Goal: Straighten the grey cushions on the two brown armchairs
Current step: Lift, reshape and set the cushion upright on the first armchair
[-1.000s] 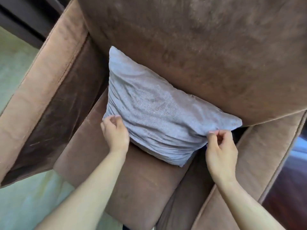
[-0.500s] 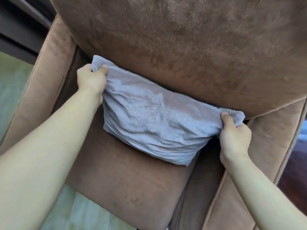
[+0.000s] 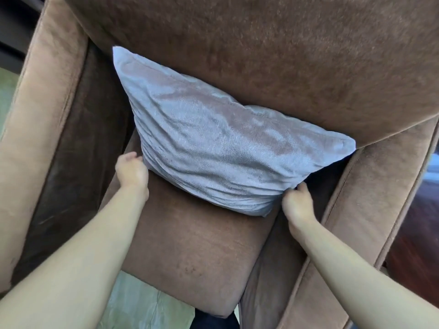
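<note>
Grey cushion (image 3: 221,148) leans skewed against armchair (image 3: 273,51) backrest; left hand (image 3: 131,170) and right hand (image 3: 297,203) curl closed on its lower corners; ease both level together

The cushion (image 3: 221,148) between the hands is covered in grey cloth with a short, soft pile; a faint sheen is seen on its wrinkled face. The armchair (image 3: 273,62) behind and under it is upholstered in brown, suede-like cloth, matt and finely napped, with brushed, darker patches on the inner arm beyond the left hand (image 3: 131,170). A dark, glossy wooden floor (image 3: 413,233) is seen past the right hand (image 3: 298,203), and a pale, smooth floor (image 3: 142,302) under the forearms.
</note>
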